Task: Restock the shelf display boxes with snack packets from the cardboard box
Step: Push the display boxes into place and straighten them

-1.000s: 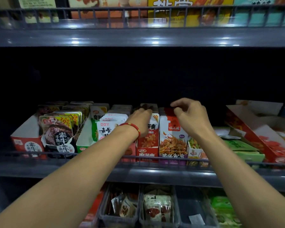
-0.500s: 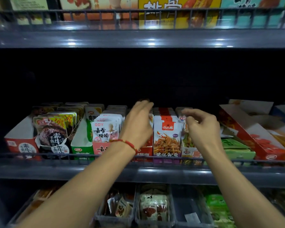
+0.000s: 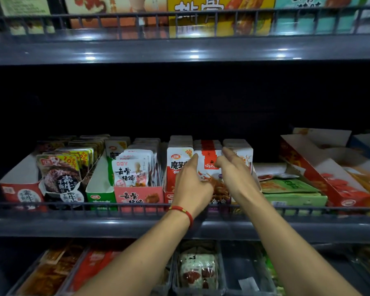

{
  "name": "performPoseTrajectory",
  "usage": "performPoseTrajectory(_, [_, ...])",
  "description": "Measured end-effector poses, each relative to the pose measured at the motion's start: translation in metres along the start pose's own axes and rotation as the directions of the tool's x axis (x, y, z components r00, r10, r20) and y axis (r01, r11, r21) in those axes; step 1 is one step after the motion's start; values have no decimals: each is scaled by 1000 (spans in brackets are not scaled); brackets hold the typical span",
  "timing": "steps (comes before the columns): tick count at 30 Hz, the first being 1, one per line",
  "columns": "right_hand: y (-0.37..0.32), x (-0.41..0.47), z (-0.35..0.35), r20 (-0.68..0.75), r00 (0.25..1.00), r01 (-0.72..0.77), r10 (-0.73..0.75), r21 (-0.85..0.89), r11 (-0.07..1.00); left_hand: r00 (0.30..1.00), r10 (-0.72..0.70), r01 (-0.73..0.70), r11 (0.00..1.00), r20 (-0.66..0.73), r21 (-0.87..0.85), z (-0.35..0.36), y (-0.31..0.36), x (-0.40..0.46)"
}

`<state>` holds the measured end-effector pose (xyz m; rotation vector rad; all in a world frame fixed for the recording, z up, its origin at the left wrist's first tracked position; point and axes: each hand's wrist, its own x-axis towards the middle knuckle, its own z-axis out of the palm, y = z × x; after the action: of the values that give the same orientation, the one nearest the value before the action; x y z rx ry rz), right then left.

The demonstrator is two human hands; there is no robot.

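- left hand (image 3: 191, 184) and right hand (image 3: 236, 176) flank the front red-and-white snack packet (image 3: 208, 162), standing in its display box on the middle shelf (image 3: 73, 226).
- left fingers straight against it; right fingers curl at its top edge, pinch unclear.
- hands hide the packet's lower half and the box front.
- cardboard box out of view.

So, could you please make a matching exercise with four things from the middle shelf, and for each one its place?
Things
1. dark beef-picture packet
2. white pig-trotter packet
3. green flat packets
4. left hand

Places
A. lying flat, right of both hands
B. front of the pink display box
C. far left, front of its row
D. against the red-and-white packets, beside the right hand

Pairs: 1-C, 2-B, 3-A, 4-D
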<state>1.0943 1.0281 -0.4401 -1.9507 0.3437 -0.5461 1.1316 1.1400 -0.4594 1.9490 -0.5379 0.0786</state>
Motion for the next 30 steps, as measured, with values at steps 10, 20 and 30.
performPoseTrajectory(10, [11, 12, -12, 129, 946, 323, -296, -388, 863, 932, 362, -321, 838, -8, 442, -13, 9, 10])
performPoseTrajectory(20, [5, 29, -23, 349, 907, 416, -235, -658, 628, 886, 161, -458, 454, 435, 764, -34, 17, 62])
performPoseTrajectory(30, [15, 16, -8, -12, 995, -94, 101, 257, 962, 840, 40, -532, 255, 541, 808, -26, 29, 86])
